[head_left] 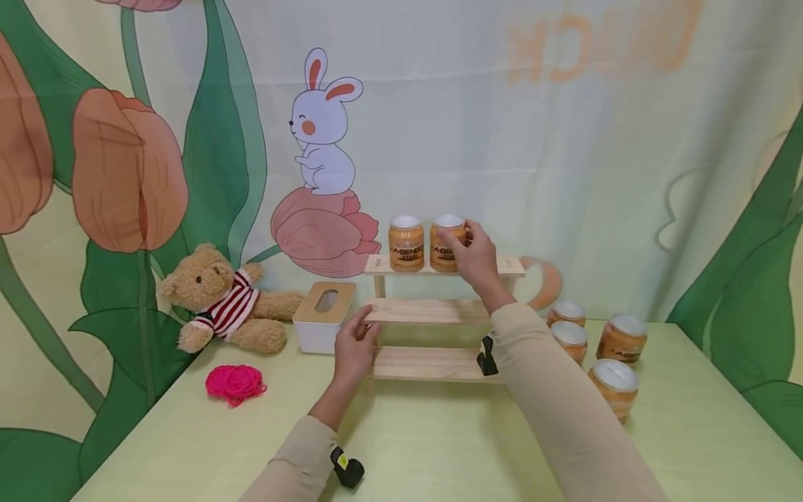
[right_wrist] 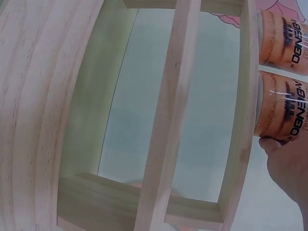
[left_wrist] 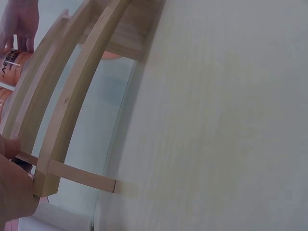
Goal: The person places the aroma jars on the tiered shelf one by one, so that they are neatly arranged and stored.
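A three-tier wooden shelf [head_left: 426,311] stands on the table near the back curtain. On its top tier two orange-labelled jars with white lids are side by side, the left jar [head_left: 406,245] and the right jar [head_left: 442,256]. My right hand [head_left: 479,259] grips the right jar from its right side, thumb in front; the right wrist view shows this jar [right_wrist: 280,106] upright at the top board. With thumb and fingers, my left hand [head_left: 355,350] holds the left end of the middle tier. That hand [left_wrist: 17,185] is partly cut off in the left wrist view.
Several more jars [head_left: 622,336] stand on the table [head_left: 439,439] right of the shelf. To the left are a tissue box [head_left: 316,336] with a wooden lid, a teddy bear [head_left: 228,300] in a striped shirt and a ball of pink yarn [head_left: 235,383]. A printed curtain [head_left: 433,125] hangs behind.
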Tool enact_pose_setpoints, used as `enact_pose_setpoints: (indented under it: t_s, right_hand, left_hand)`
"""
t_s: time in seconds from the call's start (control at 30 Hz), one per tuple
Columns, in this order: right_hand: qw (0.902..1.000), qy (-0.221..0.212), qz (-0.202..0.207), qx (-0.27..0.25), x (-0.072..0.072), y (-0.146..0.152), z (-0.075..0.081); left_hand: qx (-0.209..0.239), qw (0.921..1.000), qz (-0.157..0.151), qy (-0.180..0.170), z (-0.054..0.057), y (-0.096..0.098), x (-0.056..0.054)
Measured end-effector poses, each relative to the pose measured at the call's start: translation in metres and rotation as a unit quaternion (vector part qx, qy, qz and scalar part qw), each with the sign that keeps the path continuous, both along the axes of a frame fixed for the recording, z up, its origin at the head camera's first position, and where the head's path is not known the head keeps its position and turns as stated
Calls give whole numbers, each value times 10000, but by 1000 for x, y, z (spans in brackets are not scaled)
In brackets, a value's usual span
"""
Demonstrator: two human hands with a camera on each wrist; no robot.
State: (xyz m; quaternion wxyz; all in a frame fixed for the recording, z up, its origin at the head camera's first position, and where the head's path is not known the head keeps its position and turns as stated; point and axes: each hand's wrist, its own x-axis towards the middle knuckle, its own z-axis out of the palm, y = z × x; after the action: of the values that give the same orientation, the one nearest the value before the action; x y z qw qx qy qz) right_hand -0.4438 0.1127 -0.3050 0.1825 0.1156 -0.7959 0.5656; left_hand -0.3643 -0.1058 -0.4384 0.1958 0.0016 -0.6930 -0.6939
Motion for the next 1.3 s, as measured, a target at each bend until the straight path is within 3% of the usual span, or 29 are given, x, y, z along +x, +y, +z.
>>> enact_pose_setpoints:
  t_s: [0.17, 0.43, 0.6, 0.7, 0.8, 0.93, 1.07, 1.3]
  right_hand:
    - [9996, 123, -182, -186, 5, -1, -3]
    - [9903, 743, -95, -1170, 36, 7, -14]
    - [9868, 826, 64, -1394, 59, 24, -19]
    - [9890, 744, 80, -1278, 72, 34, -23]
    - [9935, 620, 110, -946, 84, 46, -26]
    - [9977, 602, 125, -269, 99, 66, -27]
    - [9960, 759, 223, 404, 111, 90, -24]
    - [9913, 759, 370, 1014, 123, 130, -20]
  left_hand:
    - [106, 9997, -193, -69, 2, 0, 4]
    - [-100, 9997, -206, -16, 28, 1, 25]
    - [-15, 9996, -281, 24, 14, -2, 14]
    - [-8, 9998, -203, -30, 4, -2, 6]
    - [-51, 9999, -125, -56, -1, -2, 4]
    - [-142, 9999, -78, 19, 0, -1, 5]
    - [-198, 9998, -44, 47, 2, 1, 5]
    - [-180, 9998, -69, 4, 0, -1, 3]
